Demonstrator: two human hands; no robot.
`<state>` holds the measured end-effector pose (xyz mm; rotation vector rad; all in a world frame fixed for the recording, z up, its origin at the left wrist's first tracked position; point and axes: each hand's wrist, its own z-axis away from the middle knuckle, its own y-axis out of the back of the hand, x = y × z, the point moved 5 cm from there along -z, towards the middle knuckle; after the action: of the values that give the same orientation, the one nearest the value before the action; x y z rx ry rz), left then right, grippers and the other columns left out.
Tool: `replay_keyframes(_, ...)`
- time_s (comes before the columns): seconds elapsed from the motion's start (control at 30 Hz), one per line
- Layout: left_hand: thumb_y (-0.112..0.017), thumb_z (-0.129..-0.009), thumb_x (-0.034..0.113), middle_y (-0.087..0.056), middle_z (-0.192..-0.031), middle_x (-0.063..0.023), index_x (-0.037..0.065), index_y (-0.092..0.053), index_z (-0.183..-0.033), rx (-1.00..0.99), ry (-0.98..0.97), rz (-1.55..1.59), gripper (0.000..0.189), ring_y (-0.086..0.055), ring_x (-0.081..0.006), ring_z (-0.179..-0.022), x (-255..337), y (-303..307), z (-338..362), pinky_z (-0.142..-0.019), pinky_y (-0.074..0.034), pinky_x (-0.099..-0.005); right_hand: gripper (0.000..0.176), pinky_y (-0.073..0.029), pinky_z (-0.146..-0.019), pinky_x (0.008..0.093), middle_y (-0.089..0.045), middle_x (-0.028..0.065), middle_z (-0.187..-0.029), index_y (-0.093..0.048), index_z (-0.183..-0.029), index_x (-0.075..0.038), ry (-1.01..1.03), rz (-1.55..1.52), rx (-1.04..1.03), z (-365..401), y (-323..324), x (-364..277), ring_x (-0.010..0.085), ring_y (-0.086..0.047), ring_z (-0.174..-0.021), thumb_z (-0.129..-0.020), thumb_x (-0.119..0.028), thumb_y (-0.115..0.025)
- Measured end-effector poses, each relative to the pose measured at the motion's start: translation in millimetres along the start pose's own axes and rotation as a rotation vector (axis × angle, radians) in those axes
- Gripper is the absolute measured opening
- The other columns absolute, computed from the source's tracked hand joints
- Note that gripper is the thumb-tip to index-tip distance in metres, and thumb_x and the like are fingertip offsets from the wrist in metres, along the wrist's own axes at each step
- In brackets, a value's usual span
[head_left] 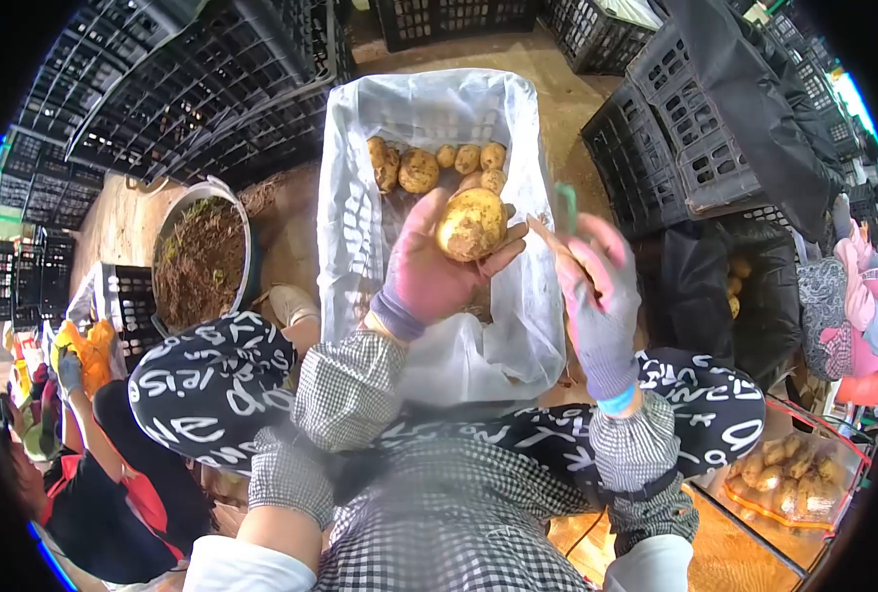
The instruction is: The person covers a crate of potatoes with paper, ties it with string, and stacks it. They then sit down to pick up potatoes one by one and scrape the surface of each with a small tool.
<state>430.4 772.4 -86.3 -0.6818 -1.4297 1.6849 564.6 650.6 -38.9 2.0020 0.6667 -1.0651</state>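
Note:
My left hand (429, 261), in a pink and grey work glove, cups a round yellow potato (471, 225) with brown soil patches on its skin. To its right, my right hand (599, 286), gloved the same way, has its fingers closed around a thin brown stick-like tool (549, 238) whose tip points toward the potato. A blurred green piece shows by those fingers; I cannot make out what it belongs to. Both hands are above a crate (429, 87) lined with white plastic sheeting. Inside at its far end lie several potatoes (419, 171).
On the left stands a round tub (202, 261) of soil and plant debris. Black plastic crates (212, 94) are stacked behind it, with more crates (671, 128) at right. A bag of potatoes (789, 479) lies lower right. Another person (93, 474) works at lower left.

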Motion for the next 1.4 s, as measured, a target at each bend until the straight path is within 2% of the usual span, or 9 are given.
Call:
replay_keyframes(0.27,-0.049,-0.097,0.044,-0.053,-0.131,-0.0179,0.003,-0.045,-0.132,0.063,-0.124,-0.313,0.053,-0.052,-0.0344,-0.122,-9,66,31,-0.110,-0.037,-0.0484,0.041,-0.038,-0.059,0.0177,-0.062,-0.0024,-0.093,-0.050,-0.140,-0.003,-0.443,-0.478,-0.391,30,-72,16,0.0019,-0.042,-0.067,-0.100,-0.013,-0.052)
replay_keyframes(0.43,-0.051,-0.096,0.041,-0.056,-0.125,-0.0173,0.002,-0.046,-0.130,-0.011,0.056,0.156,0.052,-0.056,-0.0276,-0.116,-17,64,39,-0.107,-0.040,-0.0450,0.040,-0.040,-0.065,0.0170,-0.066,0.0049,-0.115,-0.050,-0.138,-0.002,-0.079,-0.212,-0.447,53,-93,5,0.0020,-0.048,-0.077,-0.099,-0.002,-0.047)
replay_keyframes(0.6,-0.051,-0.095,0.043,-0.064,-0.110,-0.0109,0.004,-0.055,-0.116,0.223,-0.182,-0.162,0.045,-0.060,-0.0293,-0.104,-21,95,22,-0.097,-0.045,-0.0444,0.039,-0.040,-0.063,0.0168,-0.065,0.0006,-0.110,-0.052,-0.138,-0.004,-0.245,-0.275,-0.382,41,-88,9,0.0018,-0.048,-0.073,-0.099,-0.002,-0.049)
replay_keyframes(0.7,-0.071,-0.087,0.037,-0.060,-0.118,-0.0159,-0.001,-0.038,-0.134,0.043,0.088,0.113,0.069,-0.063,-0.0250,-0.101,-19,84,32,-0.098,-0.048,-0.0397,0.042,-0.039,-0.061,0.0169,-0.059,-0.0035,-0.096,-0.052,-0.138,-0.005,-0.242,-0.179,-0.500,46,-88,3,0.0023,-0.044,-0.069,-0.097,0.002,-0.047)
replay_keyframes(0.93,-0.048,-0.092,0.055,-0.056,-0.121,-0.0208,-0.001,-0.047,-0.127,0.328,-0.195,-0.398,0.066,-0.057,-0.0346,-0.110,-21,125,21,-0.099,-0.044,-0.0508,0.053,-0.037,-0.059,0.0179,-0.051,-0.0027,-0.080,-0.053,-0.139,-0.009,-0.120,-0.148,-0.365,47,-93,14,0.0056,-0.039,-0.062,-0.091,0.010,-0.043)
replay_keyframes(1.0,-0.061,-0.091,0.044,-0.056,-0.121,-0.0198,-0.002,-0.040,-0.131,0.179,0.029,0.183,0.064,-0.058,-0.0321,-0.110,-22,88,33,-0.096,-0.048,-0.0472,0.052,-0.037,-0.059,0.0179,-0.055,-0.0017,-0.083,-0.053,-0.138,-0.007,-0.027,-0.027,-0.434,54,-92,9,0.0050,-0.040,-0.062,-0.090,0.011,-0.044)
replay_keyframes(1.1,-0.045,-0.097,0.046,-0.059,-0.113,-0.0130,0.003,-0.055,-0.115,0.164,0.160,0.100,0.047,-0.055,-0.0317,-0.108,-23,85,37,-0.103,-0.039,-0.0499,0.048,-0.038,-0.059,0.0175,-0.067,0.0019,-0.099,-0.055,-0.135,-0.007,-0.105,-0.083,-0.421,57,-93,12,0.0037,-0.043,-0.063,-0.091,0.010,-0.049)
replay_keyframes(1.27,-0.060,-0.092,0.032,-0.059,-0.115,-0.0178,-0.004,-0.045,-0.122,0.247,-0.276,-0.511,0.050,-0.059,-0.0304,-0.105,-31,171,7,-0.097,-0.046,-0.0430,0.059,-0.040,-0.059,0.0182,-0.062,0.0015,-0.089,-0.056,-0.135,-0.008,-0.065,-0.118,-0.345,53,-88,17,0.0050,-0.047,-0.064,-0.083,0.015,-0.046)
replay_keyframes(1.4,-0.074,-0.081,0.003,-0.061,-0.113,-0.0178,-0.011,-0.034,-0.127,0.239,0.084,0.188,0.063,-0.065,-0.0236,-0.096,-22,71,39,-0.084,-0.054,-0.0318,0.060,-0.041,-0.058,0.0194,-0.060,0.0018,-0.083,-0.057,-0.134,-0.008,-0.153,-0.071,-0.407,58,-84,13,0.0062,-0.047,-0.060,-0.081,0.016,-0.044)
